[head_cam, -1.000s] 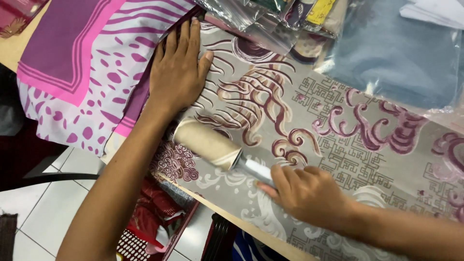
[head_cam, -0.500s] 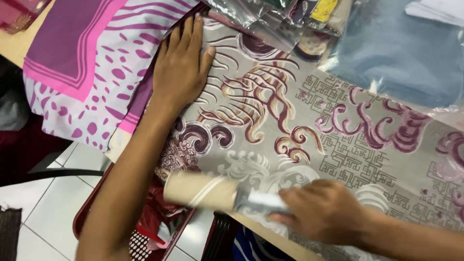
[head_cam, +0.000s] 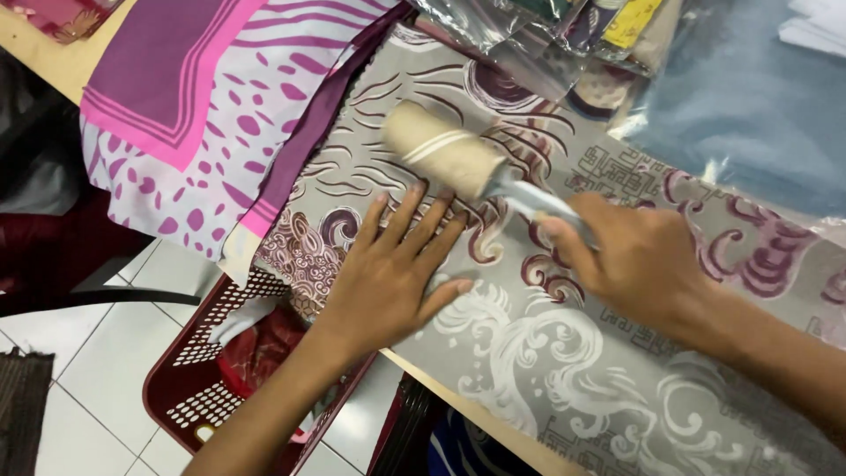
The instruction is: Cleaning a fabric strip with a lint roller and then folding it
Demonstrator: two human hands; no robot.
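Observation:
A grey cloth (head_cam: 546,353) with maroon and white swirl patterns lies spread over the table. My left hand (head_cam: 397,273) presses flat on it near the table's front edge, fingers apart. My right hand (head_cam: 634,260) grips the pale handle of a lint roller (head_cam: 445,150). The roller's tan drum rests on the cloth just beyond my left fingertips.
A pink, purple and white patterned cloth (head_cam: 194,106) lies to the left. Clear plastic bags with folded fabrics (head_cam: 546,35) and a blue cloth (head_cam: 758,106) sit at the back. Below the table edge stands a dark red perforated basket (head_cam: 211,397) on a tiled floor.
The lint roller has moved from the cloth's near edge up to its far part. My left hand has slid from the far part down to the near edge.

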